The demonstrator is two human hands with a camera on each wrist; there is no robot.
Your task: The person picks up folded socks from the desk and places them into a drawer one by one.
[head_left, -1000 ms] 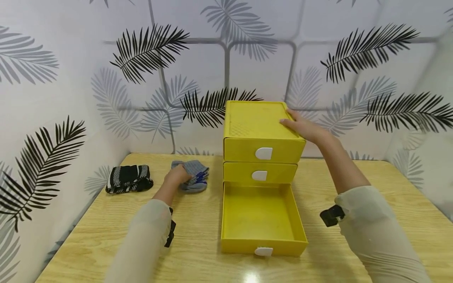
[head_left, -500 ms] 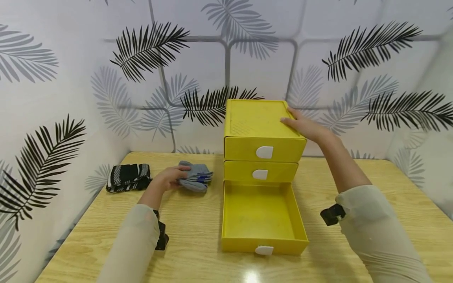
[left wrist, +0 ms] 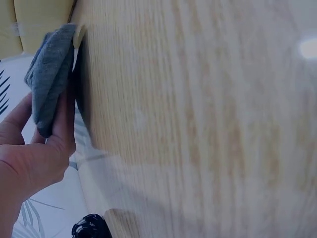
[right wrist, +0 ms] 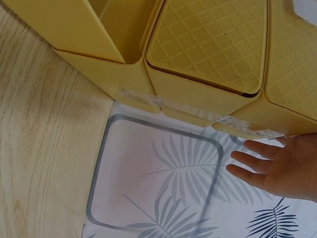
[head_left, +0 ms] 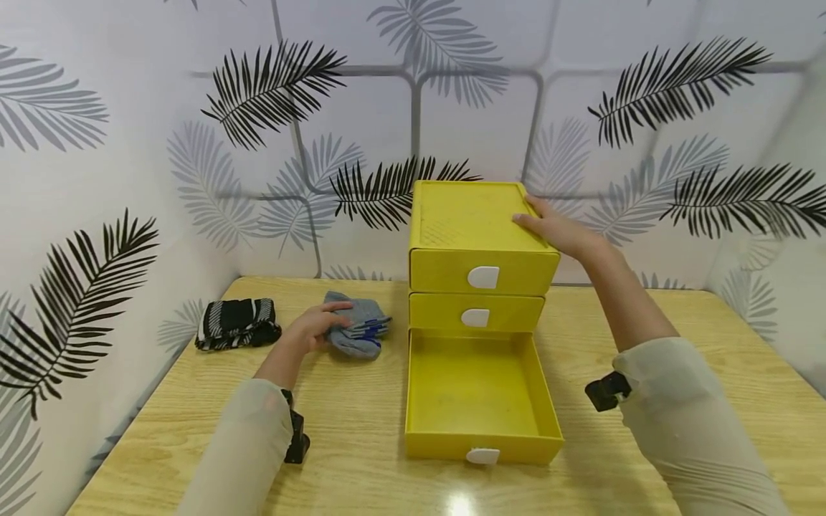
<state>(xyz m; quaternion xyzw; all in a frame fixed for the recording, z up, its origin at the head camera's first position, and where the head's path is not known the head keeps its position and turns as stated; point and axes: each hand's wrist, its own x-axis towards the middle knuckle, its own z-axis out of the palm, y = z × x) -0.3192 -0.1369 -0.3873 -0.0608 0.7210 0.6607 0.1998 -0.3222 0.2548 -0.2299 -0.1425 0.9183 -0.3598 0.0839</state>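
My left hand [head_left: 311,328] pinches the left edge of a folded pair of grey socks [head_left: 365,338] with blue stripes, left of the yellow drawer unit [head_left: 474,215]. In the left wrist view the grey socks [left wrist: 51,74] sit between the digits of my left hand [left wrist: 44,153], with part of the hand between them and the tabletop. My right hand [head_left: 560,229] rests on the top right edge of the unit, thumb on top. Its fingers [right wrist: 252,161] extend straight beside the unit's side in the right wrist view. The unit's bottom drawer [head_left: 474,387] is pulled out and bare inside.
A folded black-and-white patterned cloth [head_left: 237,324] lies at the far left of the wooden table [head_left: 348,444]. Two upper drawers with white tabs [head_left: 484,276] are closed. A leaf-patterned covering [head_left: 361,107] stands behind the table.
My left hand has drawn back from over the socks to their left edge, which it now pinches. The socks have shifted slightly right. My right hand and the drawer unit stay put.
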